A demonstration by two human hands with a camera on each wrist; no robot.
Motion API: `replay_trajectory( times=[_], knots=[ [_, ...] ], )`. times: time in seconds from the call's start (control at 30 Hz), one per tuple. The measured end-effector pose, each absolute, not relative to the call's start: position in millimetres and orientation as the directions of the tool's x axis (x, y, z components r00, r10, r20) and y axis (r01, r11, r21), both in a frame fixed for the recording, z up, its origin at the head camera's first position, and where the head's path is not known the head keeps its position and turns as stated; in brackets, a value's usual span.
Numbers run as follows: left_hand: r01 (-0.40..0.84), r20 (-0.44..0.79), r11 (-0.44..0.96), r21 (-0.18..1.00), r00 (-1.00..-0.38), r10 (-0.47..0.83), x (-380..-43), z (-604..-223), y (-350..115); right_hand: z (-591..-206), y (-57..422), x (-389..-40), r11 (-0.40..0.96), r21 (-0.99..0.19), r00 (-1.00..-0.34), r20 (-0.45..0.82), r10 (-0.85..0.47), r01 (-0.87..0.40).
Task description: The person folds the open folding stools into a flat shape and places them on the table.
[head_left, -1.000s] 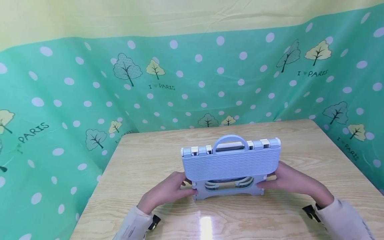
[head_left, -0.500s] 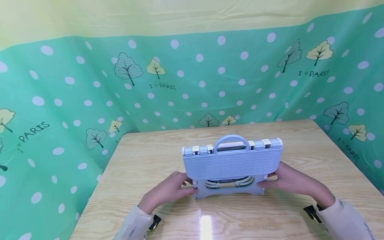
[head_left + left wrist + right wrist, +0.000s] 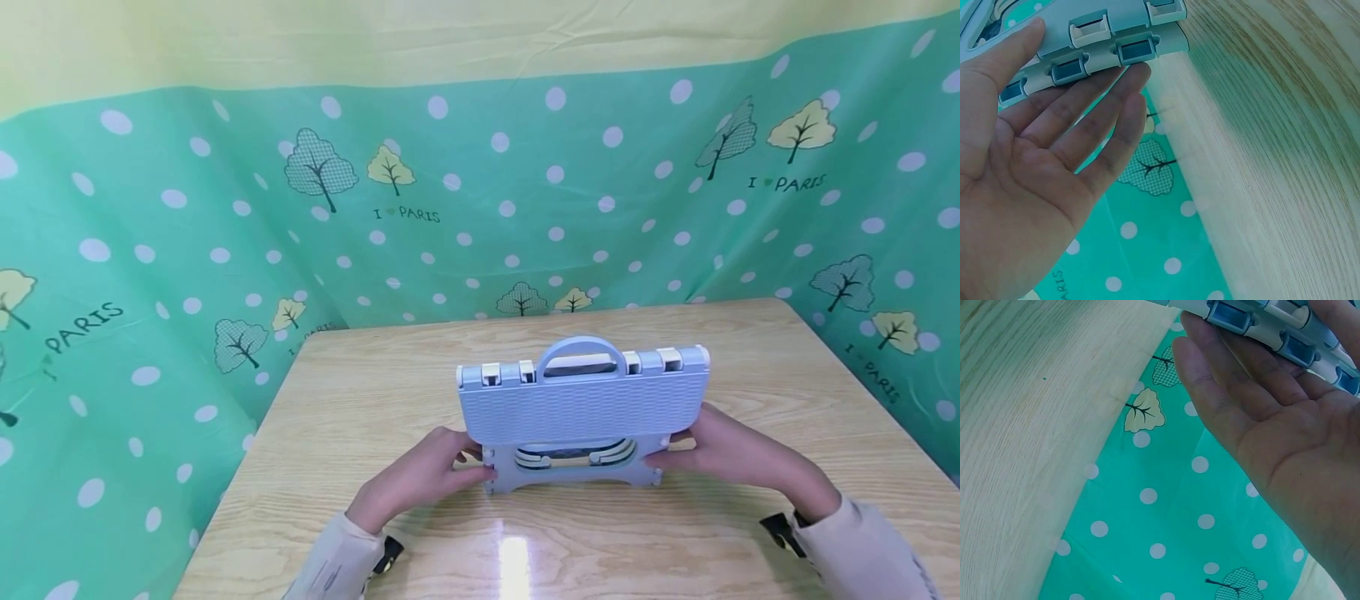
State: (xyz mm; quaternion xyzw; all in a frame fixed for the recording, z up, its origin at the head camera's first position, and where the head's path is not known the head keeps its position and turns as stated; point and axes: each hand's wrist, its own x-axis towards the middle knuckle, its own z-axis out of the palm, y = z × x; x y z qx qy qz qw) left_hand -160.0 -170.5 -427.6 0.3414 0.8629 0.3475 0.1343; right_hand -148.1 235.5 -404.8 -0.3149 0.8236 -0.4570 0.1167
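A light blue plastic folding step stool with an arched handle stands partly folded on the table, its textured top panel tipped toward me. The left hand grips its left side low down, thumb on the front leg frame. On the other side, the right hand holds the matching edge, thumb also at the front. In the left wrist view, the fingers reach along the stool's hinged edge. The right wrist view shows several fingertips under a similar hinged edge; the thumb is partly cut off.
The wood-grain table spreads around the stool. Behind and to both sides hangs a green dotted curtain with tree prints. A bright light reflection lies near the front. Dark straps sit at the wrists.
The stool's lower frame and panel edge have shifted very slightly up in the head view, away from me. Both hands keep their hold.
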Motion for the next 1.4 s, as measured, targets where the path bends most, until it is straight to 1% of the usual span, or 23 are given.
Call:
replay_trajectory(
  times=[0.4, 0.73, 1.4],
  knots=[
    [0.49, 0.005, 0.524, 0.697, -0.733, 0.68, -158.7, -426.0, -168.8, -405.0, 235.8, -148.6, 0.378, -0.829, -0.776, 0.103, -0.622, -0.413],
    [0.514, 0.026, 0.518, 0.684, -0.726, 0.687, -159.1, -427.6, -168.5, -403.0, 234.6, -147.5, 0.406, -0.832, -0.795, 0.068, -0.602, -0.378],
    [0.497, 0.02, 0.528, 0.689, -0.741, 0.671, -158.4, -427.0, -167.5, -401.3, 232.5, -146.7, 0.434, -0.819, -0.808, 0.06, -0.586, -0.375]
  ],
)
